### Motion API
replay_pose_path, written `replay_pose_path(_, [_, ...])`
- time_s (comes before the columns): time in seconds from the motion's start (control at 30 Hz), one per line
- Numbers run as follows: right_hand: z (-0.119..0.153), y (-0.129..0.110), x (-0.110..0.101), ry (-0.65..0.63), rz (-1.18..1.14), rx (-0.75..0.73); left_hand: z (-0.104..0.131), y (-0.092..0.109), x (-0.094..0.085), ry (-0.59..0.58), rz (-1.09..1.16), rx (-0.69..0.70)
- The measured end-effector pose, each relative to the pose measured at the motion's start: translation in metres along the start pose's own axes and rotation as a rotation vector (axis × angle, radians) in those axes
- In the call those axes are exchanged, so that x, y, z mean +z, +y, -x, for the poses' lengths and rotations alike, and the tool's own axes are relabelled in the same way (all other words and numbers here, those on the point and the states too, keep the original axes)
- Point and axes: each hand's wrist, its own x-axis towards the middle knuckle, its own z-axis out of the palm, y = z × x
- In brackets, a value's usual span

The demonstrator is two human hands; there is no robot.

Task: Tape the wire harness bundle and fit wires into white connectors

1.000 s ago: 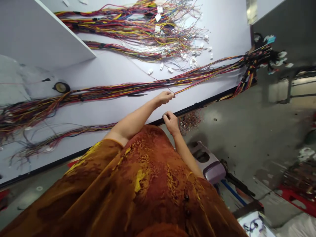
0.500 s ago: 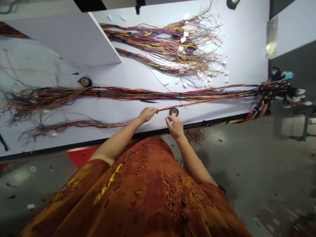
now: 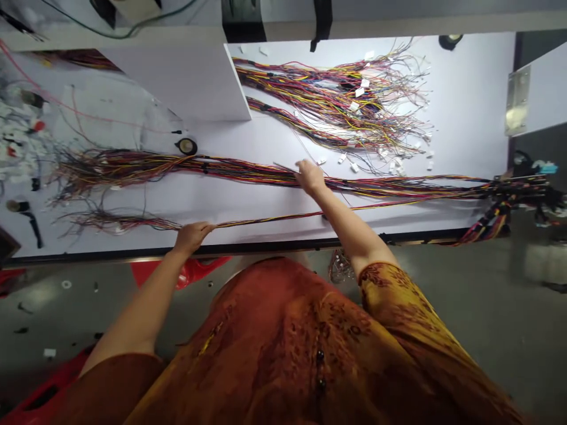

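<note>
My left hand (image 3: 194, 237) is closed around a thin bundle of wires (image 3: 261, 220) near the table's front edge. From it the bundle runs taut to the right, passing under my right forearm. Loose wire ends (image 3: 119, 221) fan out to its left. Over the thick wire harness (image 3: 248, 171) is my right hand (image 3: 311, 177), its fingers closed. A slim dark piece (image 3: 286, 167) sticks out leftward from those fingertips; its kind is not clear. A dark bit beside my right forearm seems to be the black tape roll (image 3: 325, 218), mostly hidden.
More wire bundles (image 3: 319, 100) with white connectors lie at the back. Another tape roll (image 3: 186, 146) sits behind the harness. A white panel (image 3: 190, 88) stands at back left, and a shelf edge (image 3: 398, 23) crosses the top. Dark connectors (image 3: 509, 195) gather at the right end.
My left hand has slid left along the thin bundle. My right hand has moved from beside the tape roll up to the thick harness, where it has taken the slim dark piece. The view has shifted.
</note>
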Motion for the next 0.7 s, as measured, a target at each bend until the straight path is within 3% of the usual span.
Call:
replay_pose_path(0.1, [0.025, 0.034, -0.013, 0.460, -0.272, 0.101, -0.001, -0.016, -0.013, 0.021, 0.038, -0.053])
replay_pose_path(0.17, [0.073, 0.054, -0.008, 0.746, -0.357, 0.257, -0.004, -0.028, -0.020, 0.014, 0.060, -0.077])
replay_pose_path(0.23, [0.129, 0.062, 0.010, 0.869, -0.360, 0.504, -0.008, -0.041, -0.026, -0.015, 0.070, -0.075])
replay_pose_path(0.3, [0.171, 0.058, 0.036, 0.765, -0.351, 0.672, -0.014, -0.057, -0.035, -0.039, 0.063, -0.059])
replay_pose_path(0.4, [0.187, 0.037, 0.068, 0.486, -0.339, 0.687, -0.022, -0.089, -0.054, -0.082, 0.025, -0.016])
replay_pose_path(0.43, [0.183, 0.029, 0.073, 0.436, -0.340, 0.685, -0.025, -0.103, -0.061, -0.096, 0.007, -0.001])
replay_pose_path(0.5, [0.167, 0.013, 0.076, 0.452, -0.432, 0.745, -0.032, -0.133, -0.077, -0.116, -0.021, 0.020])
replay_pose_path(0.6, [0.143, -0.016, 0.069, 0.563, -0.826, 0.869, -0.042, -0.183, -0.094, -0.186, 0.033, 0.060])
replay_pose_path(0.7, [0.118, -0.061, 0.066, 0.487, -1.267, 0.890, -0.048, -0.231, -0.105, -0.310, 0.146, 0.108])
